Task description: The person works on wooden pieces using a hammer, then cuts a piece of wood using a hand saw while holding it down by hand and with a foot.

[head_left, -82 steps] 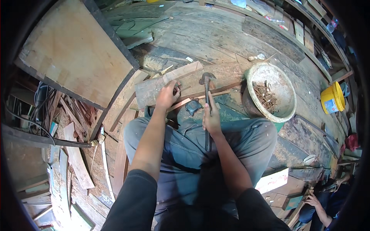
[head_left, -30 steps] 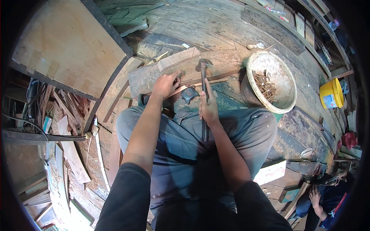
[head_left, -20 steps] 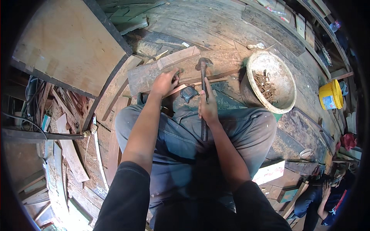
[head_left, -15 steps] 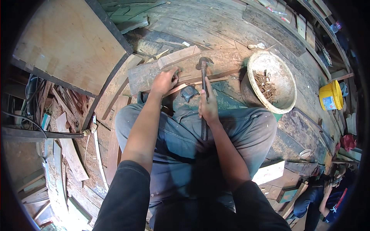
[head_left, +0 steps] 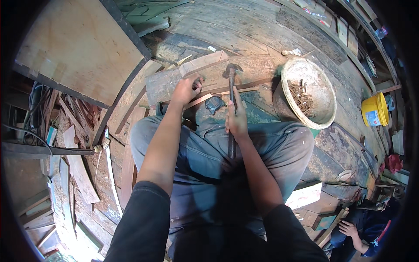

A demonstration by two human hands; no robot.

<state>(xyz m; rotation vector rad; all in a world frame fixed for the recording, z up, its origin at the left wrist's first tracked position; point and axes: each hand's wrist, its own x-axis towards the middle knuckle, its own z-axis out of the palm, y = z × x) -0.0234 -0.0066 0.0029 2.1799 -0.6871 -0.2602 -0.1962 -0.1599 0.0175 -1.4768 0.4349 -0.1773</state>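
In my right hand (head_left: 237, 118) is a hammer (head_left: 231, 89), its handle upright in the view and its metal head over the thick wooden plank (head_left: 253, 70). My left hand (head_left: 187, 89) is closed at the plank's near left part, fingers curled together; whatever they pinch is too small or hidden to make out. Beside its fingers a shorter piece of wood (head_left: 204, 62) lies on top of the plank. A dark tape measure (head_left: 214, 104) sits between my two hands, near my knees, next to a thin wooden strip (head_left: 248, 90).
To the right stands a round tub (head_left: 283, 98) with rusty nails (head_left: 301, 96) inside. Farther right is a yellow bucket (head_left: 371, 109). A framed plywood panel (head_left: 78, 52) rises at the left, above scrap boards (head_left: 80, 170). Another person's hand (head_left: 348, 229) shows at lower right.
The fingers of my left hand have shifted slightly, curling differently over the plank. My right hand and the hammer stay nearly still. The other person's hand at lower right has moved.
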